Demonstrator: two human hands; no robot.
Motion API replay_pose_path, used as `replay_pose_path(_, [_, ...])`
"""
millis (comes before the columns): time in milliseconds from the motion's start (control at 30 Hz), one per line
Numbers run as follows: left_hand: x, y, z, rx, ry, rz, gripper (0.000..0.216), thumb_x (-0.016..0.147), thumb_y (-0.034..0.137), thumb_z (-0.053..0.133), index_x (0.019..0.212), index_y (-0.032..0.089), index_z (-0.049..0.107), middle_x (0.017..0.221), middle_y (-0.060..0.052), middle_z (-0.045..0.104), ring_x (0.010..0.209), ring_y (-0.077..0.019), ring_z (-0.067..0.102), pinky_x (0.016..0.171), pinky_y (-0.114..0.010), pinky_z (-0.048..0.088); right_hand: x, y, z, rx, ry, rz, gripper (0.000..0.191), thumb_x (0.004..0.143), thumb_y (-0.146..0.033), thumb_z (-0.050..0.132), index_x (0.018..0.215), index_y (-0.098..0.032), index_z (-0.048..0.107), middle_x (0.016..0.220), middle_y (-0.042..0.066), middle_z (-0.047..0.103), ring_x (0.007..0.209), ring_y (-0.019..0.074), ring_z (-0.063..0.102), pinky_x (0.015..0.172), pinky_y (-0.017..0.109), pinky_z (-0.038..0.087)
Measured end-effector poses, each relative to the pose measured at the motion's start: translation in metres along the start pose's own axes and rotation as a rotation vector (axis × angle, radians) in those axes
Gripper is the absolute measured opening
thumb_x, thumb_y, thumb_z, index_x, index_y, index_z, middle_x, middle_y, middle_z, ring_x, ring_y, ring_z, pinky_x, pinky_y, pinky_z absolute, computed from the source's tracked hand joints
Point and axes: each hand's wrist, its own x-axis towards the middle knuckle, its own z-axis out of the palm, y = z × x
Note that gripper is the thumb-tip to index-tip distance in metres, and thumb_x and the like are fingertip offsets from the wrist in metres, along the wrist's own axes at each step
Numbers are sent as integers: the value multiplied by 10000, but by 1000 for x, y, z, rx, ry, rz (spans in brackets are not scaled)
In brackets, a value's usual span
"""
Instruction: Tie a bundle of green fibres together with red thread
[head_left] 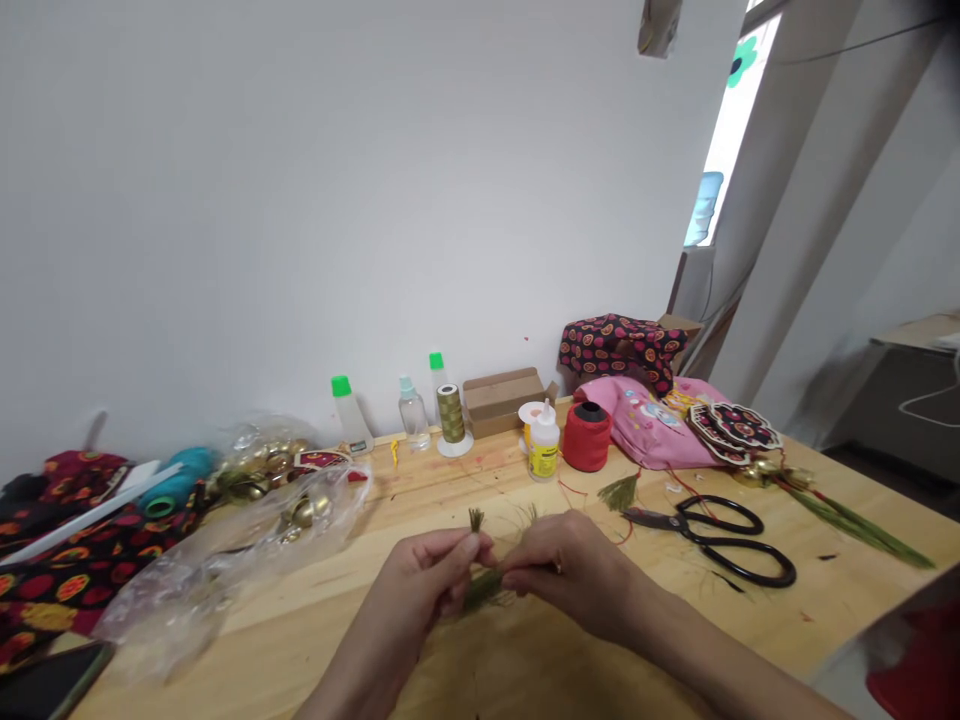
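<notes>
My left hand (431,575) is closed around a small olive-green thread tassel (481,590). Its short cut end pokes up above the thumb, and the longer strands hang below the fingers. Close beside it, my right hand (566,570) is closed in a pinch at the tassel's strands. Fine loose green threads stick out behind the fingers, and the exact hold of the right fingertips is partly hidden. Black-handled scissors (709,535) lie to the right of my right hand. Another green tassel (619,493) on a red cord is by the scissors' tips.
Behind the hands stand a white glue bottle (544,447), a red thread cone (587,437), a green thread spool (451,415) and a cardboard box (506,398). A clear plastic bag (232,575) with gold bells (306,512) lies left; a pink embroidered cloth (652,425) lies right.
</notes>
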Motion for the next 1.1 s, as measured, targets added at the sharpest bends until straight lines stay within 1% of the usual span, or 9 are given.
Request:
replay_pose_path(100, [0,-6,1,92,-21,-19,276,696,352,559,547,123,597,424,73,301,431,-68,208,411,-223,126,5,-5,-1,-187,50,-80,93,709,-214,603,678,-221,691,558,3,650,526,128,528,530,218,350])
replay_pose_path(200, [1,-12,-1,145,-47,-68,327,653,416,569,483,137,567,399,74,316,394,-63,201,402,-238,109,7,-7,5,-257,90,-39,41,649,-198,661,646,-224,692,539,0,650,539,135,530,529,213,358])
replay_pose_path(300, [4,-17,-5,214,-81,-121,380,607,493,564,534,124,619,345,78,329,351,-56,209,399,-243,107,9,-6,8,-237,88,24,30,606,-183,692,599,-211,687,527,-2,646,559,130,533,534,201,360])
replay_pose_path(500, [6,-21,-9,237,-94,-156,347,629,448,555,518,124,613,339,87,299,358,-55,185,413,-253,81,18,3,1,-88,-121,119,77,619,-170,659,682,-172,703,516,-5,636,455,80,496,436,164,319])
replay_pose_path(633, [7,-22,-9,222,-101,-193,338,627,418,575,440,137,555,327,96,264,359,-53,154,421,-258,57,30,12,-2,28,-182,238,83,579,-172,665,652,-152,700,508,-7,618,468,92,496,424,168,321])
replay_pose_path(700, [8,-24,-8,148,-80,-214,321,611,390,603,429,131,551,337,94,277,363,-48,144,421,-251,49,36,19,-1,150,-157,301,84,580,-179,654,644,-142,693,515,-6,612,460,87,483,422,172,327])
replay_pose_path(767, [9,-26,-9,21,-36,-243,271,589,356,637,485,109,598,379,74,361,368,-38,160,415,-233,51,40,26,0,311,-58,340,106,601,-217,641,644,-128,681,537,0,611,471,83,479,450,180,353])
replay_pose_path(900, [14,-30,-12,-211,45,-261,200,565,271,679,597,74,661,458,32,463,386,-21,209,399,-181,99,42,39,4,555,127,361,284,651,-387,596,672,-110,656,597,26,615,512,85,490,521,208,397])
replay_pose_path(1100, [17,-33,-13,-305,54,-233,164,541,214,701,525,61,646,440,18,468,395,-19,275,390,-146,172,36,41,12,607,43,360,392,728,-475,495,686,-116,647,665,30,604,476,62,429,485,197,355])
